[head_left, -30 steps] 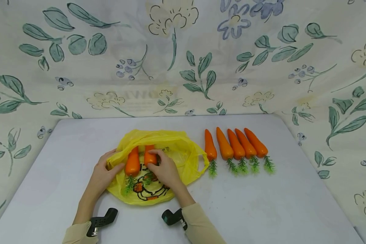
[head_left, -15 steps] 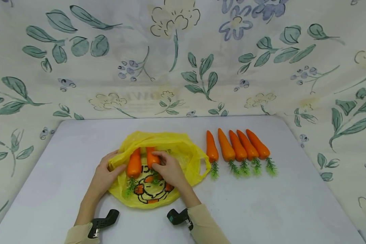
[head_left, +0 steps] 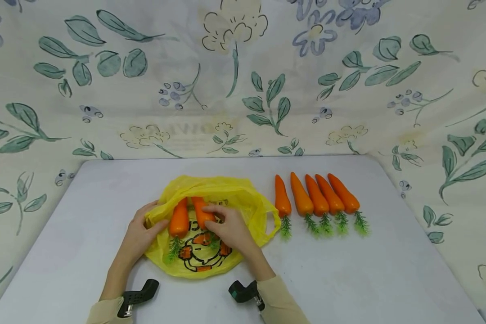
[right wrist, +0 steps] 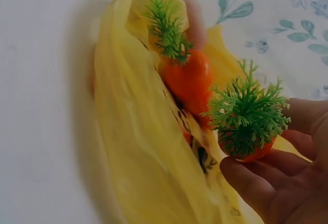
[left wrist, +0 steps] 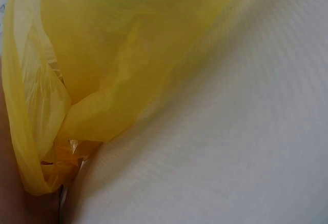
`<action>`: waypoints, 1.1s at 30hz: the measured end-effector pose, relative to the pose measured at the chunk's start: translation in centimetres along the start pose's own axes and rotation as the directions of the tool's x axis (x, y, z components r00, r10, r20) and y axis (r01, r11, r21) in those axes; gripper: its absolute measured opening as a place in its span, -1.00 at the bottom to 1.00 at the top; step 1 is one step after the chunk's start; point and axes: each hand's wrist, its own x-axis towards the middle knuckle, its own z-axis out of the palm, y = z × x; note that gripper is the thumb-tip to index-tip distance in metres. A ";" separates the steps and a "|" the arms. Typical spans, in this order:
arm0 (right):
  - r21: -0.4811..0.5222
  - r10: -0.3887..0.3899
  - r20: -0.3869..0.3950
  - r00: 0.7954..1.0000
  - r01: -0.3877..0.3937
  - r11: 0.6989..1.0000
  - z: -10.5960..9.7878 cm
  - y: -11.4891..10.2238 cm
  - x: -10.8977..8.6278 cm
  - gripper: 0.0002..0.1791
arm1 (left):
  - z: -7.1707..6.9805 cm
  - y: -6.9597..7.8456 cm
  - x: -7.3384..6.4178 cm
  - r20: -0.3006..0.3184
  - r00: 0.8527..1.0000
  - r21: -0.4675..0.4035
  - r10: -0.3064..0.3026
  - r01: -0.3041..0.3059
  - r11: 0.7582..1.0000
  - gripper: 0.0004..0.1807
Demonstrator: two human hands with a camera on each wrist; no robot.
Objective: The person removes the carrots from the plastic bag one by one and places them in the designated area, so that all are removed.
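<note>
A yellow plastic bag (head_left: 174, 189) lies on its side with its mouth gaping towards me and a black-and-orange cartoon print showing. My left hand (head_left: 139, 236) grips the left edge of the mouth, thumb inside and fingers behind the plastic. Just beside that thumb, an orange carrot (head_left: 180, 220) with a green top lies in the bag. My right hand (head_left: 231, 228) pinches a second carrot (head_left: 200, 213) near its thick end, inside the mouth. In the right wrist view, its feathery green top (right wrist: 248, 111) points at the camera. The carrots' tips are hidden under the bag's upper layer.
Several more carrots (head_left: 317, 198) lie in a row on the white table (head_left: 328, 270), right of the bag, green tops towards me. The nearest one is close to the bag's handle loop (head_left: 273, 222). A floral cloth (head_left: 227, 90) hangs behind the table.
My right hand has shifted slightly right and towards me with its carrot, so more of the carrot shows. The left hand keeps its hold on the bag.
</note>
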 end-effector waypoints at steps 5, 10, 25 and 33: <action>-0.041 0.032 0.043 0.999 -0.030 0.999 -1.1 -0.6 -0.6 -0.64 | 0.1 -0.1 0.1 0.001 1.000 0.003 0.001 -0.001 1.000 -0.24; -0.035 0.029 0.065 0.997 -0.027 0.999 -2.1 -0.6 -0.9 -0.63 | 0.0 0.0 0.1 -0.001 1.000 0.006 0.005 -0.005 1.000 -0.25; -0.031 -0.006 0.133 0.991 0.010 0.999 -4.4 -0.9 -1.9 -0.63 | 0.1 -0.1 -0.1 0.000 1.000 0.014 0.014 -0.014 1.000 -0.25; -0.074 -0.012 0.151 0.988 0.024 0.997 -5.7 -1.4 -2.2 -0.62 | 0.1 -0.2 0.0 -0.011 1.000 -0.002 0.020 -0.020 1.000 -0.26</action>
